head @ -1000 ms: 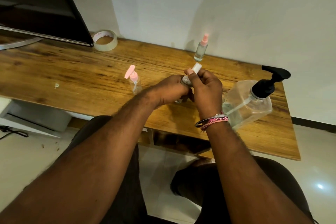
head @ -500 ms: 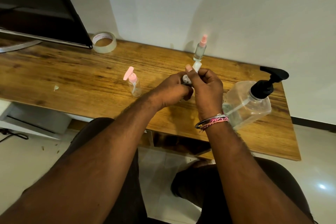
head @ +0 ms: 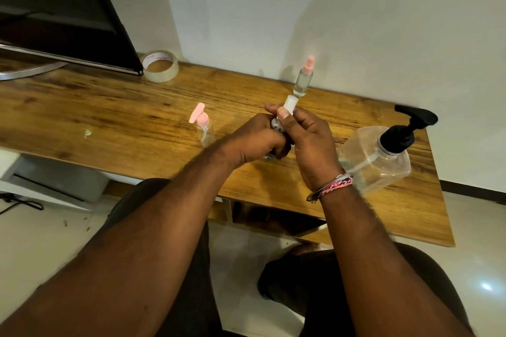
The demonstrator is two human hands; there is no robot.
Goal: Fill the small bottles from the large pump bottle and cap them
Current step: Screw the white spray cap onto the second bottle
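A person seated at a wooden desk (head: 109,117) works a small bottle (head: 276,125) over its middle, both hands meeting above the planks. Far left of the hands, a dark monitor (head: 54,8) is cut off by the frame's edge, its screen blank. Just right of the monitor lies a roll of clear tape (head: 160,65); pink lettering runs round its inner core but is too small and reversed to read. Left of the hands stands a clear mini bottle with a pink pump (head: 204,128). The left hand (head: 254,142) is curled tightly round the small bottle's body, hiding nearly all of it; only a patterned scrap of its surface shows, and no label can be made out. The right hand (head: 309,139) pinches a white cap (head: 289,104) between thumb and fingers at the bottle's top; whether the cap is seated cannot be told. Behind the hands, near the wall, stands a slim spray bottle with a pink top (head: 303,79). Right of the hands sits the large pump bottle (head: 383,156), clear, black-headed, unlabelled on the visible side and partly hidden by the braceleted wrist.
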